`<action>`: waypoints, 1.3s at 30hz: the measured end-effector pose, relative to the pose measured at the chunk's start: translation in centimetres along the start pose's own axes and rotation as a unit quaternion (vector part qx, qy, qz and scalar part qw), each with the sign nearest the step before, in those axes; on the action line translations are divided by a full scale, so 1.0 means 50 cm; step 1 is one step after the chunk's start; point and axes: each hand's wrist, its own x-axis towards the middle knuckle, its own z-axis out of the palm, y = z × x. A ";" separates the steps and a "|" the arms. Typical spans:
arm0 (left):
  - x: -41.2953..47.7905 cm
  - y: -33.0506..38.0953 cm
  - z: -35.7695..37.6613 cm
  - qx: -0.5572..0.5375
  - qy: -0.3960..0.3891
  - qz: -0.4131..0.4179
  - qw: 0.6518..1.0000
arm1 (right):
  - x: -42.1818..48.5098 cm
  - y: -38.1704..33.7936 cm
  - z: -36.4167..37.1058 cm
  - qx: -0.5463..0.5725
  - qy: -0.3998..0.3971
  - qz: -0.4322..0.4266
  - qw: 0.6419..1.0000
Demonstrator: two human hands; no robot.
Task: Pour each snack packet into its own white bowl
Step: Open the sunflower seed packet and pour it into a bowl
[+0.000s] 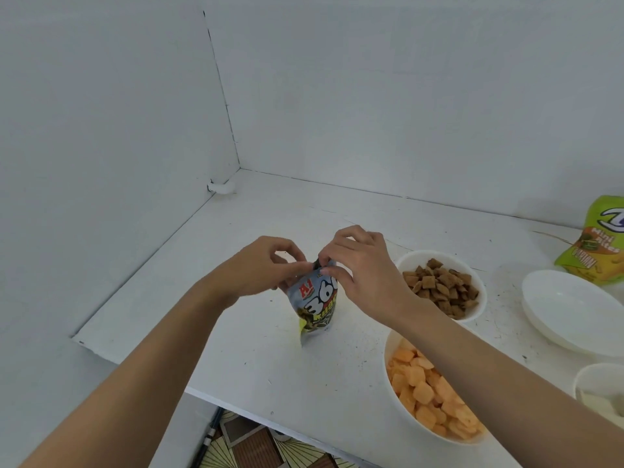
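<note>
A small silver snack packet (315, 307) with red and yellow print stands upright on the white table (263, 359). My left hand (266, 265) pinches its top edge from the left, and my right hand (358, 265) pinches the same edge from the right. A white bowl (410, 261) of brown pillow-shaped snacks sits to the right. Nearer me, a white bowl (398, 407) holds orange puffs, partly hidden by my right forearm. An empty white bowl (570, 309) lies at the right, and a green snack packet (597, 244) stands behind it.
Another white bowl (597, 383) is cut off at the right edge. White walls close the table at the back and left, meeting in a corner. The table's front edge runs below my arms, with patterned floor (256, 447) underneath.
</note>
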 end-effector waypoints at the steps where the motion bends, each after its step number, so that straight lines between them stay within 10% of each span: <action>1: 0.004 0.005 -0.001 -0.011 -0.020 -0.019 1.000 | 0.000 0.003 0.001 0.003 0.002 -0.005 1.000; 16: 0.011 0.032 0.009 0.006 -0.051 0.017 0.999 | 0.028 0.027 -0.010 0.122 -0.087 -0.039 0.988; 26: 0.017 0.000 -0.014 0.109 0.148 0.049 0.982 | 0.016 0.048 -0.043 -0.038 -0.097 -0.091 0.990; 32: 0.013 0.012 -0.021 0.130 -0.009 0.121 0.984 | 0.002 0.048 -0.035 -0.068 -0.081 -0.055 0.993; 39: 0.035 -0.023 -0.055 0.294 0.046 0.113 0.948 | -0.001 0.072 -0.042 -0.013 -0.128 -0.020 0.992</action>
